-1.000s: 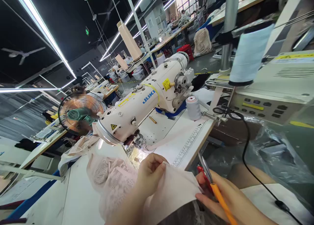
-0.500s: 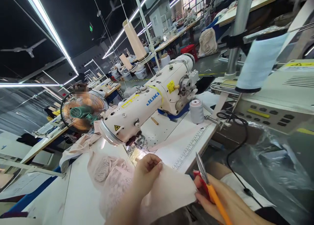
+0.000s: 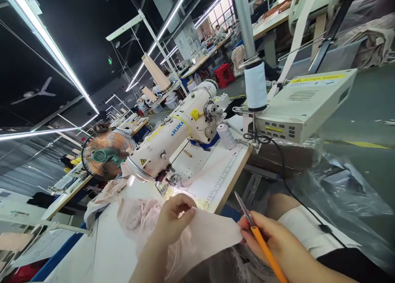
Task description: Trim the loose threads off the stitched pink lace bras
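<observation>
My left hand (image 3: 173,221) is closed, thumb and forefinger pinching the upper edge of a pale pink piece of fabric (image 3: 212,231). The fabric is stretched across to my right hand (image 3: 271,235), whose fingertips touch its far corner. That hand also grips scissors (image 3: 261,244) with an orange handle, the metal blades pointing up and away from me. Pink lace fabric (image 3: 140,215) lies bunched on the table to the left of my left hand. A white sewing machine (image 3: 182,128) stands just beyond, its needle area partly lit.
A thread spool (image 3: 226,136) stands on the ruler-marked table edge (image 3: 230,167). To the right are a roll of light-blue tape (image 3: 255,85) and a control box (image 3: 302,106). A fan (image 3: 106,154) is at left, with a person behind it. Clear plastic (image 3: 348,188) lies at lower right.
My view has swung right, showing more of the control box and floor. Both hands keep hold of the fabric, and the scissors stay in my right hand.
</observation>
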A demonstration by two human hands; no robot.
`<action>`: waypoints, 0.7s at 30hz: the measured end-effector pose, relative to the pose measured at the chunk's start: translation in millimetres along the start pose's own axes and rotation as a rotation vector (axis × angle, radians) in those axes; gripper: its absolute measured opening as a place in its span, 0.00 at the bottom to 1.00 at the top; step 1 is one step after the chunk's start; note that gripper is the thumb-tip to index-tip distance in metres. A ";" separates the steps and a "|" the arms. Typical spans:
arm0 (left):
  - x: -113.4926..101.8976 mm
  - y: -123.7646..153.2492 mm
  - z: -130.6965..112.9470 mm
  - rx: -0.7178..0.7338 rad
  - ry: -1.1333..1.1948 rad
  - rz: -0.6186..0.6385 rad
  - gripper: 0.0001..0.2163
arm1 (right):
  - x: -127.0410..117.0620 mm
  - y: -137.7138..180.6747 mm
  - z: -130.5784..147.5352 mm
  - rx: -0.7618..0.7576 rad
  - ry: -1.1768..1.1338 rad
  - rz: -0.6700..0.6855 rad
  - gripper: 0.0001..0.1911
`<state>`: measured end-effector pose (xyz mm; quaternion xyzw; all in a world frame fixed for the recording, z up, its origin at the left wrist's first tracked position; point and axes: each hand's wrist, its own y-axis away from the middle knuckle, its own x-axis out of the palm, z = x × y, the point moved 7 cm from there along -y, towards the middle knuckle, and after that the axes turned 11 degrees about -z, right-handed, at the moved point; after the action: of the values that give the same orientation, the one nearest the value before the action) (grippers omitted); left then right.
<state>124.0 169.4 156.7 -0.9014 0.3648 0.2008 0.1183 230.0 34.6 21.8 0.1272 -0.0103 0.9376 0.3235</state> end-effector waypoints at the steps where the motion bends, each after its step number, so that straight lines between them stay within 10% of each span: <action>1: -0.2 1.7 -2.3 0.001 -0.022 -0.009 0.10 | -1.1 0.1 3.3 -0.007 0.020 0.014 0.08; 8: 8.7 -3.9 3.2 -0.064 0.030 -0.009 0.18 | -7.0 -7.2 2.7 -0.189 0.137 0.021 0.11; 21: 14.6 -16.1 18.4 -0.051 0.026 -0.020 0.16 | -3.7 -12.3 4.1 -0.011 0.045 0.011 0.11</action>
<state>139.8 178.6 134.8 -0.9103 0.3520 0.1970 0.0926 241.3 41.7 24.0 0.1041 -0.0087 0.9419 0.3194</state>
